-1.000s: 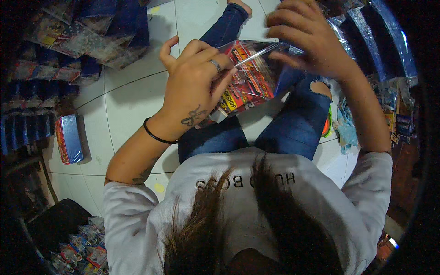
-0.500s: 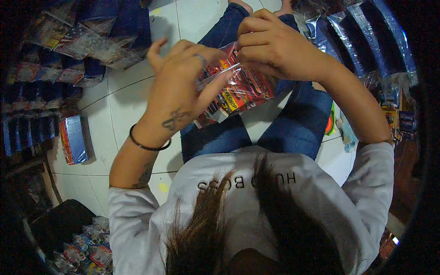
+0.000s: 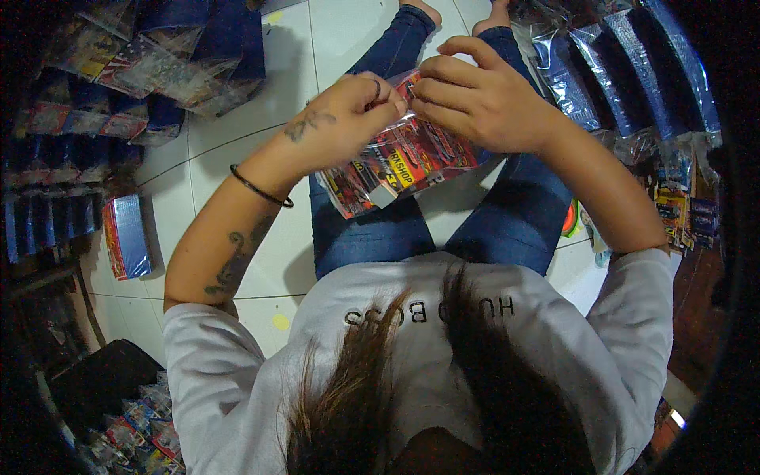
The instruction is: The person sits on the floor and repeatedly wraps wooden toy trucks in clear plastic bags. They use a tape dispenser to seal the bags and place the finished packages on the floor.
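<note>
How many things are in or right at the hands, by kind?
Hands on the pack: 2, left hand and right hand
Red printed plastic-wrapped pack held between them: 1
Black wristband on the left wrist: 1
Loose red and blue pack lying on the floor tiles at left: 1
Total: 5

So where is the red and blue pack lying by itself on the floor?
In the head view, the red and blue pack lies on the white tiled floor at the person's left, outside the left forearm, below the rows of blue packs.
</note>
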Action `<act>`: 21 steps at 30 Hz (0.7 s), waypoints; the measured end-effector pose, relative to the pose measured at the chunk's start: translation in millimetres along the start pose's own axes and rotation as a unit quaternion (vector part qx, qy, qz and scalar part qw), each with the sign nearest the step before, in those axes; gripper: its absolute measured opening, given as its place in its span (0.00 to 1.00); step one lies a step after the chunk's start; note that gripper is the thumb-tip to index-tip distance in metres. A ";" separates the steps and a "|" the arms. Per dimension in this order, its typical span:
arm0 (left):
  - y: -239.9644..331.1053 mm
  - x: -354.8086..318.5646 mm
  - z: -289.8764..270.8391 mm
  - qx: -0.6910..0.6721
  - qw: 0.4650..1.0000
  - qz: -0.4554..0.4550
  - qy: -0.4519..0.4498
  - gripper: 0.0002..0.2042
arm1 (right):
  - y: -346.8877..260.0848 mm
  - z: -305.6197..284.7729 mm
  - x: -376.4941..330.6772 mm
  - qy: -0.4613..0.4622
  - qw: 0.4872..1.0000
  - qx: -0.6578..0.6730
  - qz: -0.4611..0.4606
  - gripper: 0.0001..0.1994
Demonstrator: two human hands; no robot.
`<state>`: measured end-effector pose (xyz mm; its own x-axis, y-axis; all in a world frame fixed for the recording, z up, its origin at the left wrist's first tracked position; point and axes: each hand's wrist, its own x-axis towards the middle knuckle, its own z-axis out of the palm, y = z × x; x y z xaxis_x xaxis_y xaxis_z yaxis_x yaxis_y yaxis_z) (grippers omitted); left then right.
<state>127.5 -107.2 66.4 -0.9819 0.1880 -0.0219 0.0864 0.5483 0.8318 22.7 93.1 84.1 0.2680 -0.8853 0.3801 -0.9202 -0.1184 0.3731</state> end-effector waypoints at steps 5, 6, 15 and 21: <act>15.3 -16.6 11.7 0.295 0.939 0.123 0.129 0.06 | 8.1 9.1 -4.9 -0.096 0.994 0.044 -0.001 0.13; 16.0 -17.3 14.0 0.310 0.929 0.141 0.145 0.05 | 11.5 5.6 -4.9 -0.102 0.994 0.047 0.005 0.13; -2.3 -22.7 28.7 0.309 0.906 0.177 0.229 0.06 | 26.4 -49.7 6.4 -0.091 0.990 0.080 0.067 0.09; -1.9 -55.8 13.3 0.341 0.903 0.144 0.217 0.07 | 6.4 2.8 -8.4 0.001 0.986 0.136 0.098 0.14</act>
<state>184.4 -107.9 58.7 -0.8629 0.1465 0.4837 0.2871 0.9298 0.2305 13.8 98.5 81.0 0.0778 -0.9021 0.4244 -0.9968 -0.0618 0.0514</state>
